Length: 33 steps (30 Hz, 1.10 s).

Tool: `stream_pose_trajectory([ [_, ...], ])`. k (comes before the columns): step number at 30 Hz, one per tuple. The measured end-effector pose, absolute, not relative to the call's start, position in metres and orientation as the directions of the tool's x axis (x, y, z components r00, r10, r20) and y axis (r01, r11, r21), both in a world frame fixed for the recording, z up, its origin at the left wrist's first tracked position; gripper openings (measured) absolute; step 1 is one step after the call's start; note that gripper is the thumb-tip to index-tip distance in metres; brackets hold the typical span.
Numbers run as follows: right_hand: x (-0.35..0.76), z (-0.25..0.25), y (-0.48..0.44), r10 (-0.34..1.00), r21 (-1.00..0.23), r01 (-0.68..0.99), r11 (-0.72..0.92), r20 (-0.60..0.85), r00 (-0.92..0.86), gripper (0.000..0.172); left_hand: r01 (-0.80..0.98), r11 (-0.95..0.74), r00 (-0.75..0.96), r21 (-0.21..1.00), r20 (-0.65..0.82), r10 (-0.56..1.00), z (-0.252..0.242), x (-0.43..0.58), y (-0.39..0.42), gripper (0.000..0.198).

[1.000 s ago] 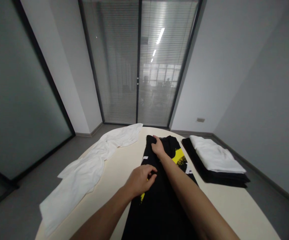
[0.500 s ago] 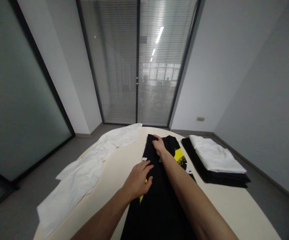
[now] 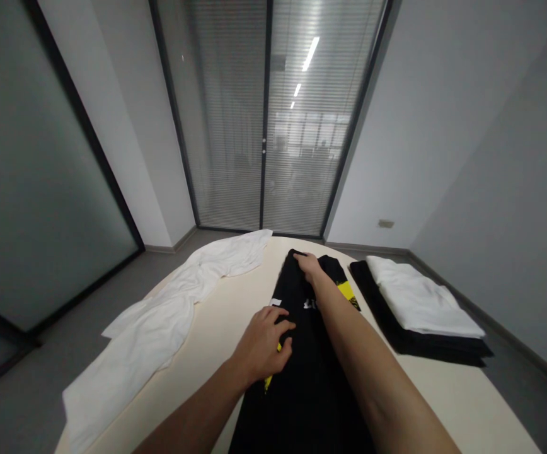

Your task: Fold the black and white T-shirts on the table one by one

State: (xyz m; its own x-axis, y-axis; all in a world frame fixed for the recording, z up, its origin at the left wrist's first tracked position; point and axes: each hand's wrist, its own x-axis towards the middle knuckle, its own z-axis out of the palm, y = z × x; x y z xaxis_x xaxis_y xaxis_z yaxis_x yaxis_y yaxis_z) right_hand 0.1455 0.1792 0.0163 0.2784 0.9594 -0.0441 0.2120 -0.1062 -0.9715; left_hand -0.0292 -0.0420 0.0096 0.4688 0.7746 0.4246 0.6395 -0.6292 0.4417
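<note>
A black T-shirt with yellow and white print [image 3: 302,384] lies lengthwise down the middle of a cream oval table [image 3: 217,321], folded into a narrow strip. My left hand [image 3: 261,347] lies flat on the shirt's left edge near the middle, fingers stretched out. My right hand [image 3: 310,266] reaches to the shirt's far end and presses there with the fingers curled over the cloth.
A loose white garment [image 3: 160,321] sprawls along the table's left side and hangs over the edge. At the right, a folded white shirt [image 3: 420,296] rests on folded black clothes [image 3: 396,334]. Glass doors with blinds stand beyond the table.
The shirt's right side has been folded over to the left, hiding most of the yellow print. My right hand moved slightly farther away; my left hand flattened from a pinch.
</note>
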Motion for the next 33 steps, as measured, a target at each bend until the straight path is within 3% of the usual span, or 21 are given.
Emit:
stream_pose_trajectory([
  [9, 0.141, 0.014, 0.180, 0.964, -0.941, 0.337, -0.025, 0.067, 0.256, 0.061, 0.633, -0.636, 0.477, 0.441, 0.424, 0.769, 0.005, -0.029, -0.042, 0.041],
  [12, 0.152, 0.019, 0.170, 0.950, -0.887, 0.461, -0.023, 0.125, 0.287, 0.064, 0.630, -0.638, 0.466, 0.443, 0.442, 0.767, 0.004, -0.029, -0.041, 0.031],
  [15, 0.167, 0.026, 0.153, 0.942, -0.804, 0.591, -0.058, 0.152, 0.299, 0.056, 0.632, -0.643, 0.462, 0.432, 0.457, 0.760, 0.008, -0.029, -0.044, 0.021],
  [19, 0.181, 0.034, 0.119, 0.976, -0.668, 0.738, -0.098, 0.081, 0.203, 0.019, 0.752, -0.581, 0.461, 0.312, 0.381, 0.801, 0.021, -0.024, -0.053, 0.023],
  [20, 0.182, 0.036, 0.111, 0.984, -0.635, 0.766, -0.095, 0.058, 0.171, 0.017, 0.790, -0.551, 0.457, 0.270, 0.340, 0.822, 0.025, -0.023, -0.056, 0.022],
  [27, 0.171, 0.038, 0.067, 0.994, -0.544, 0.838, 0.044, -0.062, -0.093, 0.038, 0.913, -0.385, 0.373, 0.135, 0.104, 0.922, 0.043, -0.014, -0.073, 0.017],
  [30, 0.163, 0.037, 0.060, 0.980, -0.518, 0.843, 0.147, -0.039, -0.195, 0.037, 0.929, -0.333, 0.323, 0.162, 0.088, 0.942, 0.050, -0.010, -0.075, 0.021],
  [33, 0.158, 0.037, 0.058, 0.983, -0.513, 0.843, 0.163, 0.006, -0.186, 0.027, 0.911, -0.336, 0.319, 0.239, 0.105, 0.942, 0.054, -0.008, -0.075, 0.021],
])
